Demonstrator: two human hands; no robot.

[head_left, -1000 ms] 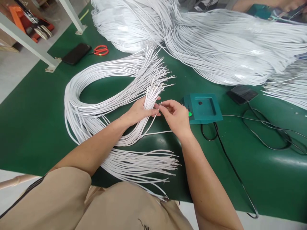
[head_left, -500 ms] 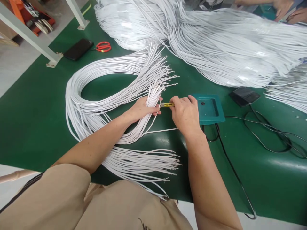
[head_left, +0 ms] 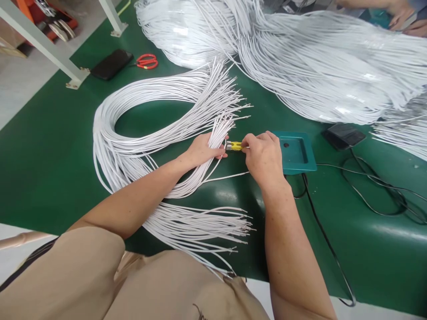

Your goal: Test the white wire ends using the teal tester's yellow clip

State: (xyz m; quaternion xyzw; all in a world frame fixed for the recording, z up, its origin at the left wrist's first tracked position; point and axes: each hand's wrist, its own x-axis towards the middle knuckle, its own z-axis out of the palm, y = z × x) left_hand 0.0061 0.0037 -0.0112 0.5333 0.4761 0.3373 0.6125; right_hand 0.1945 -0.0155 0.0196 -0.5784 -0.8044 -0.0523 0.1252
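Note:
My left hand [head_left: 204, 151] is closed around a bundle of thin white wires [head_left: 220, 129], with the tips fanning out above the thumb. My right hand [head_left: 263, 153] grips a small yellow-handled tool [head_left: 236, 146] with a metal head, its kind not clear. The metal head points left and meets or nearly meets a wire end beside my left fingertips. The held wires curve back into a large looped coil of white wires [head_left: 103, 120] on the green table. More loose wire ends [head_left: 213, 222] spread out below my left forearm.
A teal tray [head_left: 312, 153] lies just beyond my right hand. Near it are a black device [head_left: 343, 135] and black cables [head_left: 316, 222]. Red-handled scissors [head_left: 147, 61] and a black phone [head_left: 112, 64] lie at upper left. White wire heaps [head_left: 313, 62] fill the back; another person's hands [head_left: 402, 13] are behind.
More of the tool's yellow handle shows now, and its handles look wider apart. My left hand keeps hold of the wire bundle. The whole view has shifted slightly.

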